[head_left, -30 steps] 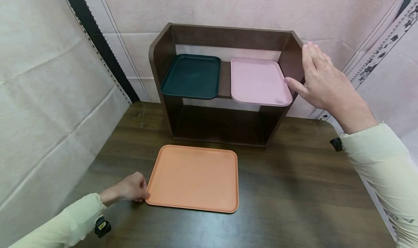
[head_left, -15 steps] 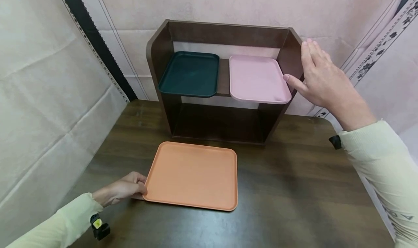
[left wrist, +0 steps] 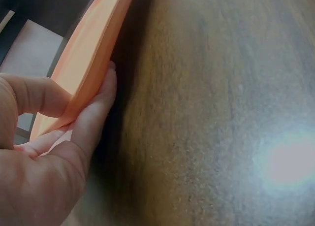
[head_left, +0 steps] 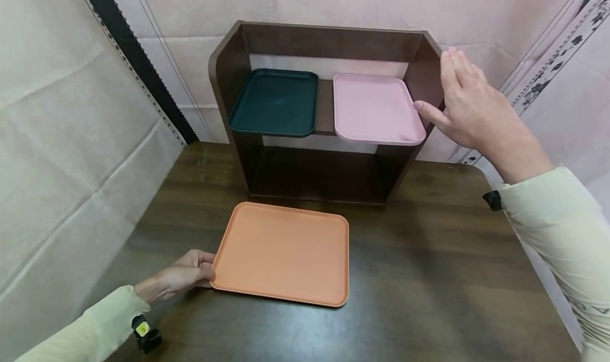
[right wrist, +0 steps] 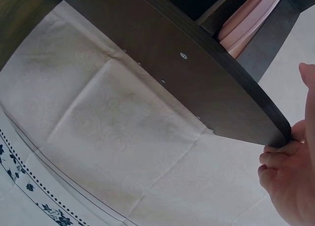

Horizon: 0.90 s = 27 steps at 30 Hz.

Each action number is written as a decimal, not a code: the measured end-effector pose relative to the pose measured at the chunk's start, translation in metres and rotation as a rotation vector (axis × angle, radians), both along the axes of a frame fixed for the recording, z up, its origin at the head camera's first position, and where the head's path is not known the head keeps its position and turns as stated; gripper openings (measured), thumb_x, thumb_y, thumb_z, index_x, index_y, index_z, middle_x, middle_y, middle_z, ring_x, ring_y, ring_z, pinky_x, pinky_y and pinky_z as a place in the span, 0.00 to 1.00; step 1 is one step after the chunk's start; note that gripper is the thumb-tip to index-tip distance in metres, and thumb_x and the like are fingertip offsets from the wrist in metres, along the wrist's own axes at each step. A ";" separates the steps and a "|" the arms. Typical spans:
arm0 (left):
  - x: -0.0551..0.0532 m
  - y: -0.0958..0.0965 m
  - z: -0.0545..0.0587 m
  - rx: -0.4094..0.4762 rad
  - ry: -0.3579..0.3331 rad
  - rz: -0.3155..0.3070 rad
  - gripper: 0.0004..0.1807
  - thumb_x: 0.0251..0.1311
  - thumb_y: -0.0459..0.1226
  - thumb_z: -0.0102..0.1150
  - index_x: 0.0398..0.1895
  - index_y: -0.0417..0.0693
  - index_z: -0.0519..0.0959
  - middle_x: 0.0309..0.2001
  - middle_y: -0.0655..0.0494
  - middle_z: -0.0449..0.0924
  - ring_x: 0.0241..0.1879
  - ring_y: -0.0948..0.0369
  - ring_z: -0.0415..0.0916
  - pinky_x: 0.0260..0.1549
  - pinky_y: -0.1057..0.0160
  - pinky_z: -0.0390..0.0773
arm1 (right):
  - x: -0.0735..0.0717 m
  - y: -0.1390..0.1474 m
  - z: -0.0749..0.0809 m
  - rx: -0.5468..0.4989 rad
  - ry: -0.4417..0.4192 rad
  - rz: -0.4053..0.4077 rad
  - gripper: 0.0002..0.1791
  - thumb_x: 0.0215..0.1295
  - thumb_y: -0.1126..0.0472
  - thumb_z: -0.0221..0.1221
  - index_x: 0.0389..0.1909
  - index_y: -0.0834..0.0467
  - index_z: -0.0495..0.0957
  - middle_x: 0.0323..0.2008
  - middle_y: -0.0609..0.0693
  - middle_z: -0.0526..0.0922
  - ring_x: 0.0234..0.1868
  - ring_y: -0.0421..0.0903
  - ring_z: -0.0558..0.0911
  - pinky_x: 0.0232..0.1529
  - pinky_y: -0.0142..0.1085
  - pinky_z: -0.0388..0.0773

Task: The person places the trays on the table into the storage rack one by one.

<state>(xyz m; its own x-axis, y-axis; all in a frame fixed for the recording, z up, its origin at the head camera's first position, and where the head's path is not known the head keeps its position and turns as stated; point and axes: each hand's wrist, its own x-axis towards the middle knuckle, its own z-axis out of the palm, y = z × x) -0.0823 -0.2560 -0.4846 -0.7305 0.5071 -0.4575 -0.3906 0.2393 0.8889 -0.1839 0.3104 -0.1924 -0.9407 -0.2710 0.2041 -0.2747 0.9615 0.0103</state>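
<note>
On the table lies an orange tray (head_left: 281,253), its front left corner pinched by my left hand (head_left: 182,275). In the left wrist view, the thumb lies over the tray's rim (left wrist: 93,73) and the fingers (left wrist: 93,120) reach beneath it, with a dark shadow under that edge. My right hand (head_left: 474,103) rests at the upper edge of the right side panel of a dark brown shelf (head_left: 329,43), its fingers mostly straight and the thumb spread. The right wrist view shows fingertips (right wrist: 273,162) at the panel's (right wrist: 162,53) rounded corner.
A dark green tray (head_left: 276,102) and a pink tray (head_left: 376,110) sit side by side on the shelf's upper level, fronts overhanging. Below them is the lower board (head_left: 316,175). Pale cloth (head_left: 95,166) hangs around the brown wooden table (head_left: 429,277).
My left hand has gone from a curled grasp to a flatter one, fingers slid under the orange tray's corner. The tray has turned slightly. My right hand stays at the shelf.
</note>
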 end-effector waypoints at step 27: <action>-0.034 0.036 0.015 0.069 0.138 0.005 0.30 0.64 0.22 0.49 0.69 0.14 0.63 0.51 0.42 0.89 0.47 0.62 0.88 0.46 0.63 0.89 | 0.002 0.000 0.000 -0.003 0.012 0.027 0.52 0.82 0.38 0.42 0.83 0.69 0.27 0.85 0.68 0.30 0.86 0.69 0.36 0.85 0.62 0.37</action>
<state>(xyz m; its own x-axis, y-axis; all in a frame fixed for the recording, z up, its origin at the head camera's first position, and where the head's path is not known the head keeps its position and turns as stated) -0.1167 -0.2199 -0.4700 -0.7866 0.5301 -0.3166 -0.2646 0.1738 0.9486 -0.1821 0.3108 -0.1922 -0.9306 -0.2953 0.2162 -0.3002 0.9538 0.0105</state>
